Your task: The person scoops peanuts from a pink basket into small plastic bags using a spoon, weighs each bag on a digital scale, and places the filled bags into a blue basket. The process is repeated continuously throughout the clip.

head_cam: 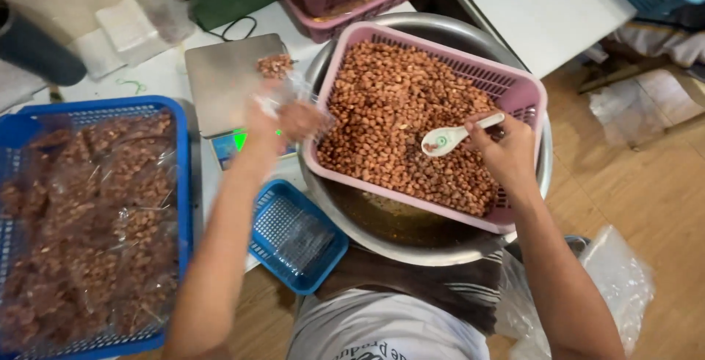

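Right hand (507, 151) pinching a white plastic spoon (449, 138) over roasted peanuts (396, 118) heaped in a pink slotted plastic basket (525, 92), basket resting in a round steel basin (440, 246), left hand (275, 118) blurred, closed on a clear crinkled bag of peanuts (283, 85) above a flat metal scale (220, 81), 2 blue mesh baskets (297, 239) on the table (158, 74).

Both bare forearms reaching up from the lower edge of the frame. Left hand (273, 114) near centre-left, blurred, fingers pinched shut around something. Right hand (503, 151) right of centre, knuckles up, fingers curled closed in a grip.
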